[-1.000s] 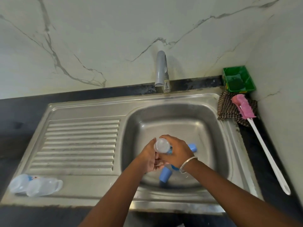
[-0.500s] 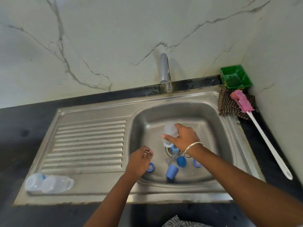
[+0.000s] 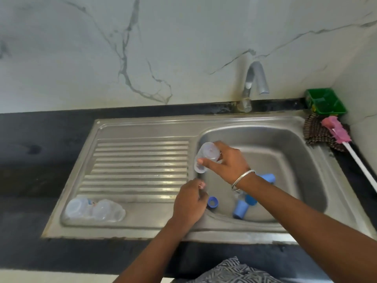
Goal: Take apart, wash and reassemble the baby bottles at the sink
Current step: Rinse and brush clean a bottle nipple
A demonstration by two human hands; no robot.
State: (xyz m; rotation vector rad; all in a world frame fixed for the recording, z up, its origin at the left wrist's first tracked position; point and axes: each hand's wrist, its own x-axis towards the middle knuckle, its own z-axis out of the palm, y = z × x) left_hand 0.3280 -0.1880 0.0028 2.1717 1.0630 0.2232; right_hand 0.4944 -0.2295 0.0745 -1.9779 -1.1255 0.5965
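Note:
My right hand (image 3: 226, 164) grips a clear bottle body (image 3: 206, 156), upside down, over the left edge of the sink basin (image 3: 289, 144). My left hand (image 3: 189, 203) hovers just below it at the basin's left rim, fingers loosely curled, with nothing visible in it. A blue screw ring (image 3: 212, 201) lies right beside that hand. Blue caps (image 3: 240, 209) and another blue part (image 3: 268, 177) lie on the basin floor, partly hidden by my right forearm. Two clear bottle bodies (image 3: 93, 209) lie on their sides at the front left of the drainboard (image 3: 138, 166).
The tap (image 3: 252, 84) stands behind the basin with no water running. A green tray (image 3: 324, 102), a checked cloth (image 3: 318, 133) and a pink bottle brush (image 3: 336, 131) with a long white handle sit at the right. Black counter surrounds the sink.
My right hand has carried the clear bottle from the basin's middle leftward and up to its left edge. My left hand drew away from the bottle and stays low by the blue ring.

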